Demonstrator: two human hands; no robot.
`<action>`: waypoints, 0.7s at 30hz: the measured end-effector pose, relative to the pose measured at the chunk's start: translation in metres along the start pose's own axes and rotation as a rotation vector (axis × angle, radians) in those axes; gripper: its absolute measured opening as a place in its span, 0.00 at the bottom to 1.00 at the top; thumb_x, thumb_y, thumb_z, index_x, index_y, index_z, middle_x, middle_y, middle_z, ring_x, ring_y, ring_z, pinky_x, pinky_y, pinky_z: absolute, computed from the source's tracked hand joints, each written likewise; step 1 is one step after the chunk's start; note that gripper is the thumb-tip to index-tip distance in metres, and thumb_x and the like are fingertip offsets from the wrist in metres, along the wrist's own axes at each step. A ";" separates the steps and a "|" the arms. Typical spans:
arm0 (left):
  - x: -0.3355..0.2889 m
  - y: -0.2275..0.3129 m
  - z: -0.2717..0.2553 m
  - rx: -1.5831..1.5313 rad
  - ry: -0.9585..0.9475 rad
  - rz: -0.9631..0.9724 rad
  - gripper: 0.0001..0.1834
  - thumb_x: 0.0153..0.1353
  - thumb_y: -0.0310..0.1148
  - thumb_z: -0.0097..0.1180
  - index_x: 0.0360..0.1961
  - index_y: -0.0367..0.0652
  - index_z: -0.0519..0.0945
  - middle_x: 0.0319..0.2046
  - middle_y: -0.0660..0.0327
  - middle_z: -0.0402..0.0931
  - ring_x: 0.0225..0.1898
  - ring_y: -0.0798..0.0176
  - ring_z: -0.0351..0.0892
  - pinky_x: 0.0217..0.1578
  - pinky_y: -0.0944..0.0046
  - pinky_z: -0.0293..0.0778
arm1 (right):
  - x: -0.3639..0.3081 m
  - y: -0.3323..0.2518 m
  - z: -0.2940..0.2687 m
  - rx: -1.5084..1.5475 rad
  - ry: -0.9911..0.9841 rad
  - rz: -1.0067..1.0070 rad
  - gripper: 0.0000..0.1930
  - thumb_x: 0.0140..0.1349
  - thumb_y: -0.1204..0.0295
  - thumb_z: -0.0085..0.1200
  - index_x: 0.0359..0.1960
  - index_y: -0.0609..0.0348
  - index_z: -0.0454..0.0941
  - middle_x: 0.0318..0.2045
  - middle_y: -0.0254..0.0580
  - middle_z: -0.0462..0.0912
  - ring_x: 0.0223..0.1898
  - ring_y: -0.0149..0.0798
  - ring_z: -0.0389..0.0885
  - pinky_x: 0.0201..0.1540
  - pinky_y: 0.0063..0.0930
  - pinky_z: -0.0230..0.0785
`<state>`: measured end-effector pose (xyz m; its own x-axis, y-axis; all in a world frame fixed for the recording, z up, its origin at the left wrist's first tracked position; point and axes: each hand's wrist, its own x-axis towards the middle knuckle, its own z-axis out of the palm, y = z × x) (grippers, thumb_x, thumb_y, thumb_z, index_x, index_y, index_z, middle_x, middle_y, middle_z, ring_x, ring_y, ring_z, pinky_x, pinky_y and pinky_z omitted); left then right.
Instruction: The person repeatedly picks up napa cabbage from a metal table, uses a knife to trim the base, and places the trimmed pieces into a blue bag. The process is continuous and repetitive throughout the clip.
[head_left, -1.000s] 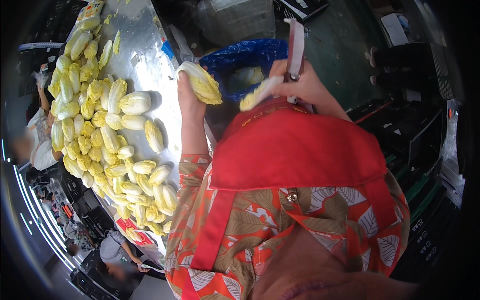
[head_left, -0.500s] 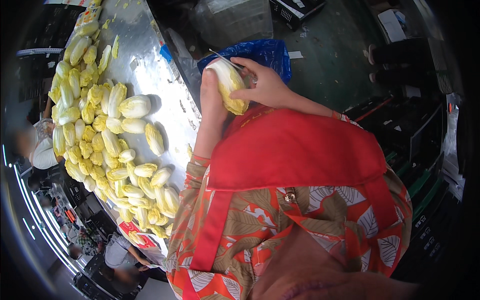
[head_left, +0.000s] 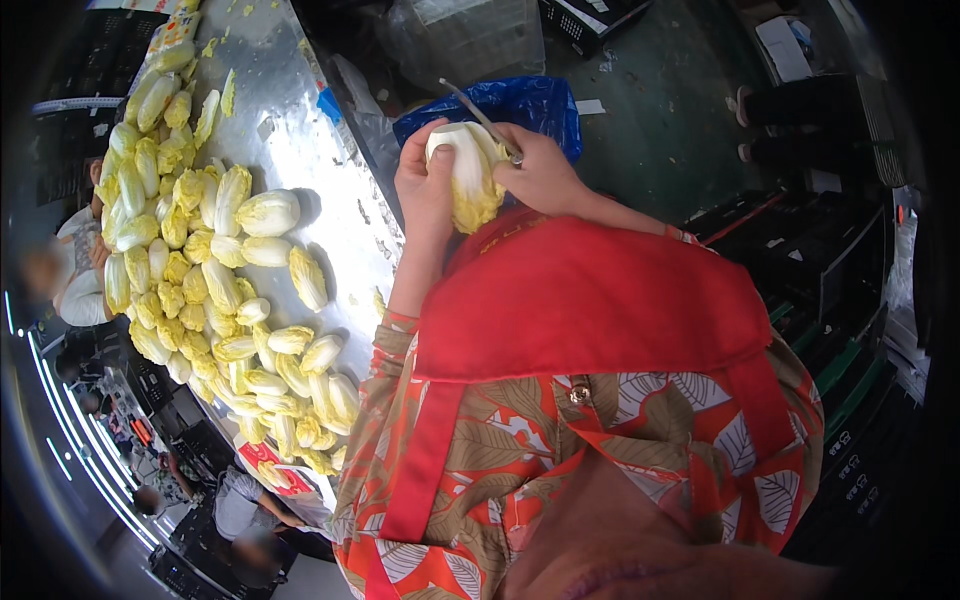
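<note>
A small napa cabbage [head_left: 466, 180], white at the stem and yellow at the leaf tips, is held in front of my red apron. My left hand [head_left: 424, 190] wraps its left side, thumb across the white stem. In my right hand [head_left: 545, 178] is a knife [head_left: 478, 118], its narrow blade slanting up and left past the stem end. The fingers of that hand also reach the cabbage's right side, where an outer leaf seems to stand away. Beyond both hands lies a blue plastic bag [head_left: 545, 105], partly hidden by them.
On my left, a metal table [head_left: 345, 220] bears a large heap of napa cabbages [head_left: 200, 250]. Dark crates [head_left: 800, 270] stand to the right. A clear plastic bin [head_left: 465, 45] is beyond the bag. Other people [head_left: 245, 510] are at the far left and lower left.
The cabbage has turned in my left hand, and its pale stem end now shows. The knife blade has swung up and right. My right hand has shifted slightly along the cabbage.
</note>
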<state>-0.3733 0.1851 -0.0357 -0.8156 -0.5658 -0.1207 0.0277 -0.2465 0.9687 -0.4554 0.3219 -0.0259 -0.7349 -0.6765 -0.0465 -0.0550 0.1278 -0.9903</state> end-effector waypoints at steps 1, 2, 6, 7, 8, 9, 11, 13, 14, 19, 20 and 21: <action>0.000 0.000 -0.001 -0.025 -0.001 -0.015 0.14 0.68 0.36 0.48 0.49 0.40 0.75 0.43 0.60 0.77 0.43 0.67 0.77 0.45 0.68 0.74 | 0.001 0.003 0.001 0.033 0.011 0.016 0.20 0.51 0.74 0.52 0.48 0.66 0.75 0.38 0.48 0.82 0.41 0.37 0.81 0.45 0.27 0.70; 0.000 0.000 -0.003 -0.050 -0.003 -0.030 0.15 0.68 0.38 0.49 0.50 0.40 0.75 0.43 0.60 0.78 0.42 0.68 0.77 0.45 0.68 0.75 | 0.001 0.006 0.001 0.066 0.021 0.032 0.20 0.51 0.74 0.51 0.47 0.66 0.76 0.37 0.49 0.82 0.40 0.38 0.81 0.45 0.27 0.70; -0.003 -0.009 -0.005 -0.027 0.001 -0.094 0.15 0.68 0.37 0.48 0.51 0.40 0.74 0.43 0.60 0.78 0.43 0.67 0.77 0.46 0.67 0.74 | 0.002 0.009 -0.001 0.088 -0.052 0.105 0.19 0.51 0.73 0.51 0.46 0.66 0.77 0.36 0.51 0.83 0.39 0.43 0.82 0.44 0.29 0.71; -0.003 -0.008 -0.001 0.214 -0.031 -0.023 0.19 0.65 0.36 0.53 0.54 0.40 0.73 0.44 0.58 0.77 0.43 0.63 0.78 0.47 0.65 0.73 | 0.001 0.011 0.000 0.050 -0.017 0.083 0.18 0.52 0.73 0.51 0.46 0.66 0.77 0.36 0.51 0.83 0.39 0.44 0.83 0.44 0.29 0.71; -0.005 -0.003 0.001 0.528 -0.043 0.115 0.23 0.61 0.36 0.56 0.56 0.39 0.71 0.44 0.55 0.77 0.44 0.61 0.78 0.48 0.65 0.73 | 0.001 0.013 0.000 0.011 0.018 0.061 0.18 0.52 0.73 0.52 0.46 0.66 0.77 0.36 0.51 0.83 0.39 0.45 0.83 0.43 0.30 0.72; -0.007 0.004 0.004 0.842 -0.052 0.256 0.27 0.58 0.36 0.59 0.58 0.38 0.69 0.45 0.53 0.77 0.44 0.59 0.78 0.48 0.64 0.72 | 0.001 0.012 0.000 -0.036 0.039 0.035 0.18 0.52 0.73 0.52 0.46 0.66 0.77 0.36 0.52 0.83 0.39 0.46 0.83 0.43 0.30 0.72; -0.006 0.004 0.001 0.727 -0.049 0.157 0.32 0.54 0.36 0.62 0.59 0.37 0.67 0.45 0.51 0.77 0.45 0.58 0.78 0.49 0.63 0.72 | 0.001 0.009 -0.001 -0.132 0.082 -0.018 0.19 0.52 0.72 0.53 0.47 0.65 0.77 0.37 0.52 0.83 0.39 0.48 0.83 0.43 0.31 0.73; -0.006 0.006 0.001 0.689 -0.056 0.101 0.35 0.52 0.35 0.62 0.61 0.36 0.65 0.45 0.49 0.77 0.46 0.57 0.78 0.49 0.63 0.72 | 0.002 0.014 -0.002 -0.193 0.075 -0.023 0.20 0.51 0.71 0.54 0.48 0.62 0.77 0.38 0.51 0.83 0.39 0.49 0.82 0.43 0.33 0.73; -0.007 0.008 0.003 0.708 -0.061 0.093 0.36 0.52 0.34 0.61 0.61 0.35 0.64 0.45 0.49 0.77 0.46 0.58 0.78 0.49 0.63 0.72 | 0.002 0.015 -0.002 -0.223 0.072 -0.024 0.20 0.51 0.70 0.54 0.48 0.61 0.77 0.38 0.51 0.83 0.39 0.50 0.82 0.43 0.33 0.73; -0.005 0.003 -0.008 0.646 -0.192 0.096 0.39 0.52 0.33 0.59 0.65 0.37 0.59 0.45 0.46 0.77 0.47 0.54 0.80 0.48 0.62 0.74 | 0.001 0.005 -0.006 -0.353 -0.003 0.061 0.19 0.50 0.70 0.54 0.46 0.56 0.79 0.38 0.49 0.83 0.40 0.50 0.81 0.43 0.36 0.73; -0.003 0.002 -0.010 0.607 -0.222 0.079 0.39 0.52 0.34 0.59 0.65 0.37 0.59 0.46 0.47 0.77 0.47 0.55 0.79 0.48 0.63 0.73 | 0.001 0.005 -0.007 -0.351 -0.038 0.100 0.18 0.50 0.70 0.54 0.45 0.56 0.79 0.37 0.49 0.82 0.40 0.51 0.81 0.43 0.37 0.72; -0.001 0.000 -0.014 0.569 -0.249 0.061 0.39 0.52 0.34 0.60 0.65 0.36 0.59 0.46 0.47 0.76 0.48 0.55 0.78 0.49 0.63 0.73 | 0.001 0.003 -0.007 -0.372 -0.051 0.109 0.18 0.50 0.70 0.54 0.45 0.56 0.79 0.37 0.50 0.82 0.40 0.51 0.81 0.43 0.37 0.72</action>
<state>-0.3641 0.1749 -0.0381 -0.9346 -0.3480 -0.0734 -0.1772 0.2769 0.9444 -0.4614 0.3265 -0.0281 -0.7156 -0.6789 -0.1643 -0.2268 0.4484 -0.8646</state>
